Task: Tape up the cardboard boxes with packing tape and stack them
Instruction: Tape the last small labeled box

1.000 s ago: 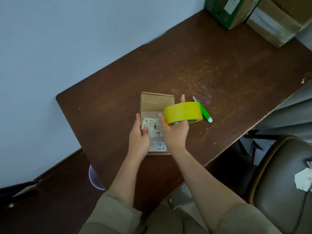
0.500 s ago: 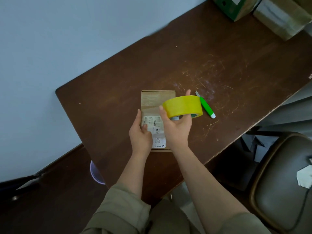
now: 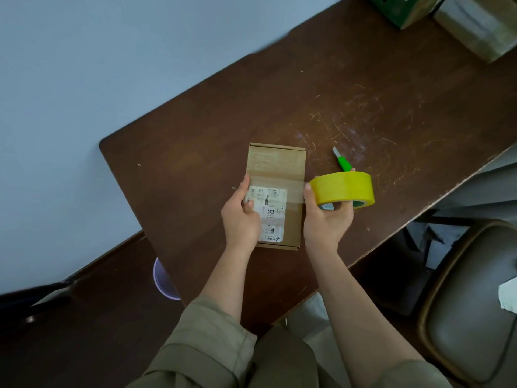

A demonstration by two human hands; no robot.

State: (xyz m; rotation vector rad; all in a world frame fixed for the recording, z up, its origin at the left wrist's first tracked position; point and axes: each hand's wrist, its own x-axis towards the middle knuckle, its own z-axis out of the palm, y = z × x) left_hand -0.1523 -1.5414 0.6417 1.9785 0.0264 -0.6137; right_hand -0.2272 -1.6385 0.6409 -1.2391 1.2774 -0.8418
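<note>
From the head view, one small cardboard box (image 3: 275, 175) lies flat on the dark brown worktop (image 3: 195, 130), its long side running away from the person, with one white shipping label (image 3: 270, 212) stuck on the nearer half of its top. A strip of clear tape (image 3: 291, 189) stretches across the box from its left edge to one roll of yellow packing tape (image 3: 345, 190), which is held just off the box's right edge. The left hand (image 3: 240, 219) rests on the box's left side — the thumb presses on the label's corner and the fingers lie along the left edge, so its grip is closed lightly on the box. The right hand (image 3: 326, 219) has its grip clamped on the roll, thumb on the outer yellow face and fingers curled under it through the core. One green-handled cutter (image 3: 342, 161) lies on the worktop just beyond the roll, partly hidden behind it. At the far right corner of the worktop stand two more boxes, both cut off by the frame — one green box (image 3: 402, 9) and one brown taped box (image 3: 481, 26), side by side. One chair (image 3: 472, 317) stands at the lower right, and one lilac bucket (image 3: 163, 281) shows under the worktop's near-left edge.
</note>
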